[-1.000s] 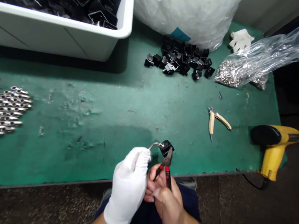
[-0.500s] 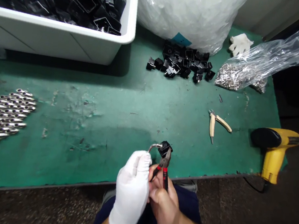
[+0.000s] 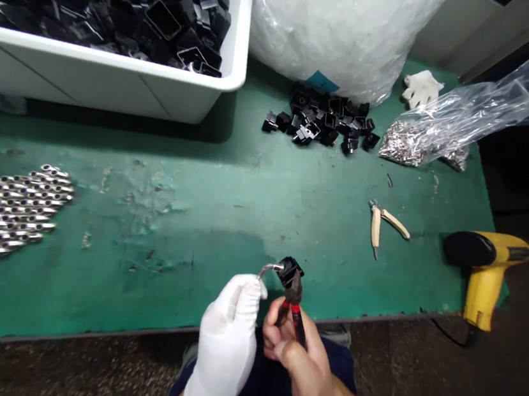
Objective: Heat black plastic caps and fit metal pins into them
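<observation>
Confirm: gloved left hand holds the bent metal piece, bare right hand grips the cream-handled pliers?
Wrong pliers: the head view shows the right hand gripping the red-and-black pliers; the cream-handled pliers lie on the table. The left hand does hold the bent metal piece.

Left hand (image 3: 227, 341) white-gloved (right hand (image 3: 305, 371) bare); navy clothing (image 3: 264, 394) over lap

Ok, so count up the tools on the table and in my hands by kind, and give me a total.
Metal pliers with red and black handles, held in your bare right hand: 1
Metal pliers with cream handles, lying spread on the green worktop: 1
Yellow and black pistol-shaped tool, right of the cream-handled pair: 1
Total: 3
</observation>
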Action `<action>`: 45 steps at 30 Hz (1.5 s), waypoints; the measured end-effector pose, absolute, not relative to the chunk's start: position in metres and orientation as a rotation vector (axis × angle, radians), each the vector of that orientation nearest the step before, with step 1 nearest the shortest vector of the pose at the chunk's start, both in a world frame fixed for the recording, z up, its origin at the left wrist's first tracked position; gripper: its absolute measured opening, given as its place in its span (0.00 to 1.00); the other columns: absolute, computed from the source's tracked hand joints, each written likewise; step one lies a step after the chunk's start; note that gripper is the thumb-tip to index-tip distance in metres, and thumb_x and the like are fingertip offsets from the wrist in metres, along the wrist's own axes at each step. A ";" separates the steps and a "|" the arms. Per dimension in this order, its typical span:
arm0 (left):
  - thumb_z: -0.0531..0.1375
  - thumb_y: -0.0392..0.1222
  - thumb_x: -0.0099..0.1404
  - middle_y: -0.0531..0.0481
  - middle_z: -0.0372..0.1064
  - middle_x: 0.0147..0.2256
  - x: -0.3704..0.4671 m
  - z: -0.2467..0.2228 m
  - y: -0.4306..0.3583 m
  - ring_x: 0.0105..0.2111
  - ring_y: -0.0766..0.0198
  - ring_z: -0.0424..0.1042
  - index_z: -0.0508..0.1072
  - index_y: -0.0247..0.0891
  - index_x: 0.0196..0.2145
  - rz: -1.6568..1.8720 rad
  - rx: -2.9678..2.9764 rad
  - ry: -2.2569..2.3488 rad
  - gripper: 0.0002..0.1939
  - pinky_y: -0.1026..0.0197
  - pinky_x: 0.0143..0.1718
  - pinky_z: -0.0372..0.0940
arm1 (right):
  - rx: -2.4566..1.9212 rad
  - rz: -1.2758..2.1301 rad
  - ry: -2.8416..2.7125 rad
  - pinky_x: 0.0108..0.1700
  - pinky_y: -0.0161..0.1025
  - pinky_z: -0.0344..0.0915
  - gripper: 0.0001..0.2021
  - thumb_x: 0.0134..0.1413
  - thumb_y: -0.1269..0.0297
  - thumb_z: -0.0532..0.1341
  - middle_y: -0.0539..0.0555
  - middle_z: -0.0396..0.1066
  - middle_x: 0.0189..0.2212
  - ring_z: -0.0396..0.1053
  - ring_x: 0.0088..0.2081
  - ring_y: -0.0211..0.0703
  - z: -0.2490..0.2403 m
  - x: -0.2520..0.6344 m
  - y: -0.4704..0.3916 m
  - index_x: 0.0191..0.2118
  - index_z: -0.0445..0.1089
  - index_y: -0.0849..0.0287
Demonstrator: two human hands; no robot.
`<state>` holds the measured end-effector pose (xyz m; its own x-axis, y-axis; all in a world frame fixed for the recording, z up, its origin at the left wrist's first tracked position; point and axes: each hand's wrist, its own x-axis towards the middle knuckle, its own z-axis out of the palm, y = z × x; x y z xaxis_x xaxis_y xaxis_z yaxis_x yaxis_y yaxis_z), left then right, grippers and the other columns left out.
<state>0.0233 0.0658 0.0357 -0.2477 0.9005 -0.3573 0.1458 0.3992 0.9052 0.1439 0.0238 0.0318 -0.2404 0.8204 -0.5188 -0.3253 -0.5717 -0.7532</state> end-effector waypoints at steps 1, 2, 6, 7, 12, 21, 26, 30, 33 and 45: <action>0.54 0.49 0.71 0.53 0.67 0.26 0.020 0.036 0.065 0.25 0.65 0.68 0.70 0.40 0.30 0.937 0.957 1.669 0.15 0.65 0.25 0.63 | -1.260 1.886 -0.737 0.33 0.38 0.52 0.05 0.60 0.64 0.56 0.47 0.56 0.30 0.51 0.30 0.38 0.031 0.150 0.023 0.41 0.63 0.56; 0.54 0.49 0.71 0.53 0.68 0.26 0.017 0.036 0.065 0.26 0.65 0.68 0.70 0.40 0.31 0.918 0.986 1.654 0.15 0.65 0.26 0.64 | -1.301 1.872 -0.827 0.34 0.38 0.52 0.05 0.63 0.63 0.54 0.47 0.56 0.31 0.52 0.30 0.38 0.032 0.156 0.022 0.42 0.63 0.56; 0.52 0.47 0.74 0.55 0.68 0.28 0.005 0.042 0.068 0.27 0.67 0.67 0.70 0.40 0.32 0.869 1.156 1.535 0.15 0.66 0.31 0.64 | -1.463 1.786 -1.214 0.38 0.40 0.55 0.06 0.68 0.63 0.51 0.48 0.60 0.32 0.57 0.33 0.40 0.046 0.181 0.032 0.43 0.64 0.55; 0.52 0.47 0.74 0.56 0.68 0.28 0.002 0.044 0.069 0.27 0.68 0.66 0.70 0.40 0.33 0.853 1.208 1.516 0.14 0.67 0.31 0.63 | -1.485 1.763 -1.306 0.39 0.40 0.55 0.05 0.67 0.65 0.51 0.48 0.60 0.33 0.57 0.34 0.40 0.050 0.187 0.036 0.42 0.63 0.54; 0.51 0.45 0.75 0.59 0.64 0.26 -0.004 0.054 0.077 0.24 0.70 0.62 0.69 0.41 0.33 0.751 1.412 1.451 0.14 0.67 0.29 0.59 | -1.558 1.659 -1.637 0.40 0.38 0.56 0.11 0.58 0.76 0.52 0.46 0.62 0.33 0.59 0.34 0.39 0.067 0.208 0.051 0.43 0.61 0.54; 0.48 0.46 0.77 0.59 0.63 0.26 -0.015 0.058 0.086 0.24 0.68 0.60 0.67 0.42 0.33 0.491 1.575 1.316 0.15 0.61 0.31 0.54 | -1.674 1.555 -2.039 0.37 0.39 0.55 0.11 0.54 0.78 0.54 0.45 0.60 0.30 0.57 0.32 0.40 0.079 0.238 0.062 0.38 0.57 0.53; 0.48 0.50 0.76 0.57 0.60 0.25 -0.003 0.055 0.087 0.25 0.67 0.59 0.64 0.41 0.29 0.602 1.321 1.326 0.18 0.62 0.30 0.56 | -1.689 1.486 -2.030 0.37 0.38 0.57 0.12 0.54 0.79 0.54 0.47 0.66 0.33 0.62 0.34 0.41 0.083 0.239 0.067 0.40 0.59 0.54; 0.50 0.54 0.74 0.58 0.53 0.23 0.007 0.048 0.082 0.22 0.68 0.52 0.64 0.41 0.29 0.669 1.051 1.308 0.19 0.63 0.24 0.54 | -1.690 1.431 -1.958 0.39 0.38 0.59 0.14 0.57 0.77 0.53 0.51 0.71 0.39 0.67 0.39 0.43 0.079 0.231 0.064 0.47 0.62 0.55; 0.50 0.55 0.74 0.58 0.49 0.22 0.010 0.043 0.077 0.20 0.69 0.49 0.63 0.41 0.30 0.682 0.923 1.302 0.19 0.64 0.21 0.50 | -1.702 1.427 -1.925 0.41 0.39 0.60 0.14 0.58 0.77 0.53 0.50 0.71 0.40 0.68 0.40 0.43 0.077 0.224 0.064 0.47 0.62 0.54; 0.55 0.62 0.69 0.64 0.38 0.20 0.005 0.052 0.078 0.17 0.74 0.37 0.61 0.41 0.31 0.836 0.231 1.037 0.22 0.69 0.16 0.38 | -1.731 1.355 -1.901 0.43 0.41 0.66 0.14 0.61 0.74 0.54 0.51 0.74 0.38 0.71 0.39 0.44 0.086 0.210 0.066 0.50 0.65 0.54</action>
<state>0.0047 0.0779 0.0516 0.2397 0.7065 -0.6659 -0.5008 0.6776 0.5386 0.2102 0.0655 0.0857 -0.2728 0.8773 -0.3949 0.6595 -0.1283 -0.7407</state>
